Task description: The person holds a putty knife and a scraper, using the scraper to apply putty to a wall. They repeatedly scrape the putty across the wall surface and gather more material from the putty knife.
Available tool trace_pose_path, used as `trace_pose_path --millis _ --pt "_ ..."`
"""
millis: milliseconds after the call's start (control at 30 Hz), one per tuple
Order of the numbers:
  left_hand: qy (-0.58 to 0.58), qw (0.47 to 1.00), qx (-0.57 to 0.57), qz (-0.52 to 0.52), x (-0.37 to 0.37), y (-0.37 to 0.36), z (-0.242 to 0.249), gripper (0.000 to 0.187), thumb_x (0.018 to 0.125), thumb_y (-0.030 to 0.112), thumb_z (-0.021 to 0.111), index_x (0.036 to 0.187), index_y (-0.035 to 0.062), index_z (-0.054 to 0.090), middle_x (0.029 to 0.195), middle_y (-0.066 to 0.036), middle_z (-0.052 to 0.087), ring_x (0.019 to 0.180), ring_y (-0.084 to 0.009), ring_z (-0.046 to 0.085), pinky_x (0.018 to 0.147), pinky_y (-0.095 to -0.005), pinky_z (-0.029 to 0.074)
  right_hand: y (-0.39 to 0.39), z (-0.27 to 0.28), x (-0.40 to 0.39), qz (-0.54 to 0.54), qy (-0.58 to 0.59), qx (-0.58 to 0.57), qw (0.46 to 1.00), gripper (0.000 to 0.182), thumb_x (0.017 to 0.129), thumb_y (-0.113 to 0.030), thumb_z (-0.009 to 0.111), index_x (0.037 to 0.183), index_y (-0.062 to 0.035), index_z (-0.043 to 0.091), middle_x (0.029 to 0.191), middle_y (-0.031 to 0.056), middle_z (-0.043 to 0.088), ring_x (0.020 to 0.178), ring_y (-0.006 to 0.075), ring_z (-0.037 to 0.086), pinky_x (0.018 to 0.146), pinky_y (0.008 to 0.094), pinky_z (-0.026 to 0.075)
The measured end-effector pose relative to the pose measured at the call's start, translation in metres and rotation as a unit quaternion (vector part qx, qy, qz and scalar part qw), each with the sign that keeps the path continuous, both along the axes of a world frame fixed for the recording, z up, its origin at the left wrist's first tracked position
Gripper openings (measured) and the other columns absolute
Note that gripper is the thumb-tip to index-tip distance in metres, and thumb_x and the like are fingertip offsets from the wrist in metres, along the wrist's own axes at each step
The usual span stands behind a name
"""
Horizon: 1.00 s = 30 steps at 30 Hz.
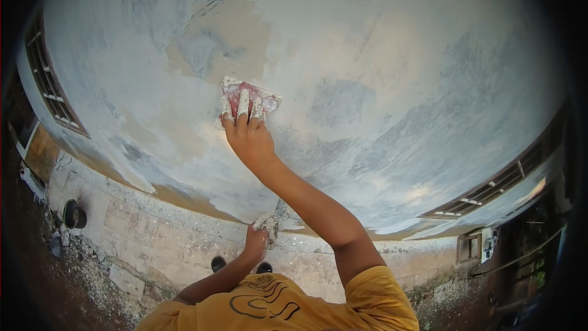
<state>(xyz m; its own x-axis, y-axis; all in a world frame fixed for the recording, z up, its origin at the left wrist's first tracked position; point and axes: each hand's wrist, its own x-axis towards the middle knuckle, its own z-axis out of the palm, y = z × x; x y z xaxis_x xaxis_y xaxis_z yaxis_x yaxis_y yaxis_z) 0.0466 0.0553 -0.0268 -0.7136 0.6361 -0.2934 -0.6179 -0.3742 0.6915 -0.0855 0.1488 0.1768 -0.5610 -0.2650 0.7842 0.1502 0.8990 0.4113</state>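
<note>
My right hand [251, 138] is stretched up against the wall [404, 86]. Its fingers, caked with white putty, press a reddish putty spreader [269, 96] flat to the surface. A tan patch [236, 34] lies just above the spreader. Low down, close to my body, my left hand [260, 236] is closed and smeared with thick putty. From it a grey, putty-covered tool [281, 209] points upward, partly hidden behind my right forearm; I cannot make out its exact kind.
Barred windows [52, 83] flank the wall at left, with another window [490, 193] at lower right. A dark bucket [75, 214] stands on the paved ledge [153, 233] at left. Rubble lies along the ledge's edge. My feet show below.
</note>
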Motion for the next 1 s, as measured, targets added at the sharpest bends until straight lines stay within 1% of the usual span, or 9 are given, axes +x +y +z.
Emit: trace_pose_path --millis 167,300,367,433,467,533,700,800,1000 --pt "-0.008 1.0 -0.005 -0.006 -0.004 -0.012 -0.004 0.039 0.077 -0.009 0.034 0.11 -0.0035 0.054 0.091 -0.008 0.061 0.074 -0.0157 0.058 0.063 -0.0254 0.047 -0.02 -0.02 0.023 0.078 -0.131 -0.085 0.985 0.023 0.073 -0.01 0.06 0.096 -0.0067 0.058 0.071 0.0099 0.055 0.059 0.023 0.058 0.049 0.0317 0.048" --pt "-0.025 0.999 -0.024 0.03 -0.015 -0.027 0.006 0.032 0.08 -0.006 0.039 0.109 -0.0039 0.054 0.089 -0.008 0.061 0.07 -0.0132 0.058 0.059 -0.0233 0.046 0.005 0.004 0.094 0.139 -0.153 -0.402 0.892 0.031 0.069 0.003 0.055 0.1 -0.0022 0.058 0.083 0.0123 0.062 0.072 0.0265 0.063 0.06 0.0358 0.051" --pt "-0.031 0.999 -0.01 0.04 -0.021 -0.035 0.008 0.03 0.082 -0.004 0.042 0.109 -0.0039 0.055 0.089 -0.007 0.062 0.069 -0.0123 0.057 0.057 -0.0226 0.045 0.026 -0.013 0.122 0.225 -0.047 -0.633 0.739 0.036 0.069 0.009 0.049 0.104 0.0011 0.055 0.093 0.0118 0.062 0.081 0.0255 0.062 0.069 0.034 0.051" --pt "-0.028 0.997 0.006 0.066 -0.027 -0.04 0.009 0.027 0.085 0.0 0.046 0.11 -0.003 0.055 0.09 -0.007 0.062 0.068 -0.0109 0.056 0.055 -0.0216 0.044 0.047 -0.051 0.15 0.313 0.057 -0.863 0.393 0.037 0.07 0.005 0.048 0.107 0.0026 0.051 0.096 0.0096 0.06 0.085 0.0232 0.061 0.077 0.0329 0.051" --pt "-0.033 0.997 0.014 0.069 -0.03 -0.042 0.014 0.027 0.086 0.001 0.047 0.111 -0.0032 0.055 0.091 -0.006 0.062 0.069 -0.011 0.057 0.057 -0.0225 0.045 0.055 -0.071 0.164 0.306 0.05 -0.866 0.392 0.037 0.07 0.005 0.048 0.107 0.0026 0.051 0.096 0.0096 0.06 0.085 0.0232 0.061 0.077 0.0329 0.051" --pt "-0.048 0.996 0.005 0.074 -0.031 -0.044 0.017 0.027 0.086 0.001 0.046 0.111 -0.0036 0.054 0.092 -0.006 0.062 0.071 -0.0112 0.057 0.058 -0.0226 0.046 0.062 -0.106 0.189 0.316 0.07 -0.929 0.181 0.04 0.071 0.003 0.042 0.11 0.0032 0.05 0.098 0.0126 0.059 0.09 0.0224 0.06 0.078 0.0331 0.052" --pt "-0.069 0.997 0.007 0.035 -0.035 -0.044 0.017 0.028 0.086 0.001 0.046 0.112 -0.0038 0.053 0.102 -0.01 0.061 0.089 -0.0156 0.059 0.076 -0.0261 0.047 0.062 -0.138 0.208 0.288 0.093 -0.932 0.2 0.043 0.069 0.002 0.04 0.111 0.0025 0.049 0.101 0.0125 0.058 0.092 0.0224 0.059 0.081 0.0332 0.05" --pt "-0.079 0.997 0.009 0.004 -0.033 -0.043 0.028 0.028 0.087 0.001 0.046 0.113 -0.0034 0.053 0.104 -0.01 0.061 0.093 -0.0166 0.059 0.081 -0.0271 0.046 0.071 -0.138 0.218 0.249 0.138 -0.871 0.4 0.041 0.072 0.001 0.05 0.113 0.0024 0.046 0.106 0.0114 0.054 0.099 0.0229 0.055 0.089 0.0335 0.043" --pt "-0.044 0.999 -0.005 -0.011 -0.031 -0.044 0.038 0.028 0.087 0.003 0.048 0.114 -0.0033 0.053 0.103 -0.009 0.061 0.092 -0.0159 0.059 0.08 -0.0273 0.047 0.084 -0.119 0.225 0.204 0.133 -0.841 0.484 0.039 0.077 -0.003 0.058 0.113 0.0034 0.046 0.11 0.0126 0.054 0.096 0.0223 0.055 0.087 0.031 0.043"
